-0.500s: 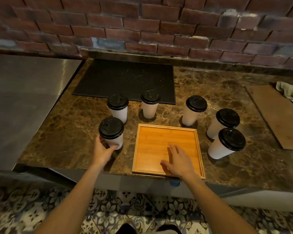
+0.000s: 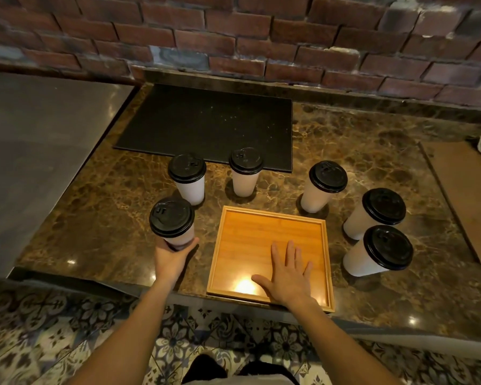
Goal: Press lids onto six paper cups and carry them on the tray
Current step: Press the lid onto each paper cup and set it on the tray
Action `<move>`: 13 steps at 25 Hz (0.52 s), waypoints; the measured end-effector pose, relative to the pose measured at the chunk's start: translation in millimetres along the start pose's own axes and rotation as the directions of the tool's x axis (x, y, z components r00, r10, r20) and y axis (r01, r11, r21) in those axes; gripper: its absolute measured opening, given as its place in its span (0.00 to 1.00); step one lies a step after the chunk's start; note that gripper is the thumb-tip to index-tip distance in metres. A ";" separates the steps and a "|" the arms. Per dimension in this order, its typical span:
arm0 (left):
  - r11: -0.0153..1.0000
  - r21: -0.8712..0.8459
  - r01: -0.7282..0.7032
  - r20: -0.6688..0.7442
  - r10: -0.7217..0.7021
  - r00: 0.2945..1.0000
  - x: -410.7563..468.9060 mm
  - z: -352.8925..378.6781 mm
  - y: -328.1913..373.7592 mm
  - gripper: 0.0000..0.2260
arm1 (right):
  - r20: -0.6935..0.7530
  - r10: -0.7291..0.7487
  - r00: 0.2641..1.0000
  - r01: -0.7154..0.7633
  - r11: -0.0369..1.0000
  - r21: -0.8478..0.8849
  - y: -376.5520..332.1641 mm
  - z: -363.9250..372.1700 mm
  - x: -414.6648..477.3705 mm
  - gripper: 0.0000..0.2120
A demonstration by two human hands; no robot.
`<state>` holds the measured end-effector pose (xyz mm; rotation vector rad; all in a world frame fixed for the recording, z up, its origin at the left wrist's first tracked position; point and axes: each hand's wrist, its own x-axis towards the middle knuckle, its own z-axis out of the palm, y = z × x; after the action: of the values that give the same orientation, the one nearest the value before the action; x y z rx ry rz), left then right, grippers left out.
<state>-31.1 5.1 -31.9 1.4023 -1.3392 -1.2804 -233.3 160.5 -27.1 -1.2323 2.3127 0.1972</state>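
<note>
With all six cups already wearing their black lids, we are into the loading phase, and the left hand [image 2: 172, 255] has its fingers [image 2: 190, 243] clamped around the base of the nearest cup [image 2: 172, 222], thumb on one side and the rest wrapped behind, low on the paper wall where the grip is least likely to crush it or pop the lid. That cup looks just lifted or tipping toward the tray; whether its foot is clear of the desk [image 2: 100, 218] I cannot tell. Over on the other side, the right hand [image 2: 288, 276] lies flat on the wooden tray [image 2: 261, 226], fingers [image 2: 290, 252] spread apart and holding nothing, and my read is that it is pinning the tray so it does not slide off the near edge as cups come aboard. Beyond the left fingers, two cups [image 2: 188, 177] [image 2: 245, 170] stand by the black mat [image 2: 206, 123]; past the right fingertips another cup [image 2: 324, 186] waits just off the tray's far corner, and two more [image 2: 378, 211] [image 2: 379, 251] sit close together out to the right of that hand. The tray itself is empty, so everything is yet to be loaded. Next call: swing the held cup in over the rim to a far corner, leaving room for five more.
</note>
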 end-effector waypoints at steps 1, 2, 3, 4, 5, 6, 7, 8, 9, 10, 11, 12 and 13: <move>1.000 0.012 -0.007 -0.004 0.007 1.000 1.4 -0.6 -1.6 0.29 | 0.003 0.000 1.000 0.000 1.000 -0.009 0.5 0.7 0.0 0.46; 0.999 0.027 -0.025 -0.005 0.025 1.000 2.4 -1.8 -1.1 0.29 | -0.001 0.001 1.000 -0.001 1.000 -0.016 1.2 1.9 0.4 0.46; 0.998 0.040 -0.043 0.003 0.043 0.999 4.3 -3.1 0.9 0.30 | -0.007 0.003 1.000 -0.003 1.000 -0.012 1.4 3.3 1.1 0.46; 0.998 0.046 -0.047 0.019 0.047 0.999 6.5 -4.7 4.2 0.30 | -0.010 0.008 1.000 -0.008 1.000 -0.005 1.4 4.4 1.4 0.46; 0.998 0.040 -0.039 0.033 0.037 0.999 8.2 -6.2 6.8 0.30 | -0.012 0.005 1.000 -0.005 1.000 0.002 2.3 5.5 1.6 0.46; 0.999 0.037 -0.035 0.043 0.034 0.998 9.3 -7.7 11.0 0.30 | -0.015 0.005 1.000 -0.005 1.000 0.010 3.1 6.9 2.0 0.47; 0.999 0.030 -0.040 0.055 0.038 0.998 9.4 -8.9 15.6 0.29 | -0.019 0.009 1.000 -0.009 1.000 0.017 3.8 8.6 2.5 0.47; 0.999 0.013 -0.042 0.067 0.041 0.997 8.3 -9.2 22.3 0.29 | -0.018 0.014 1.000 -0.014 1.000 0.020 4.8 9.5 2.7 0.47; 0.999 -0.017 -0.045 0.083 0.046 0.995 6.7 -9.4 31.4 0.28 | -0.018 0.017 1.000 -0.016 1.000 0.024 5.0 9.9 3.4 0.47; 0.997 -0.050 -0.054 0.102 0.058 0.993 4.3 -9.4 42.6 0.29 | -0.023 0.016 1.000 -0.015 0.999 0.029 4.8 10.5 3.9 0.47; 0.994 -0.083 -0.069 0.129 0.079 0.989 1.1 -8.7 54.1 0.29 | -0.029 0.013 0.999 -0.012 0.999 0.032 4.7 11.4 4.1 0.47; 0.989 -0.118 -0.095 0.163 0.113 0.980 -2.7 -8.2 66.2 0.30 | -0.031 0.013 0.999 -0.012 0.999 0.036 4.8 11.9 4.1 0.48; 0.980 -0.150 -0.131 0.207 0.161 0.965 -7.6 -7.6 79.3 0.29 | -0.033 0.016 0.999 -0.015 0.999 0.040 5.5 12.8 4.3 0.48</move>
<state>-37.7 2.1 47.8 1.0727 -1.4430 -1.4277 -235.0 165.1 -40.9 -1.2073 2.3439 0.1356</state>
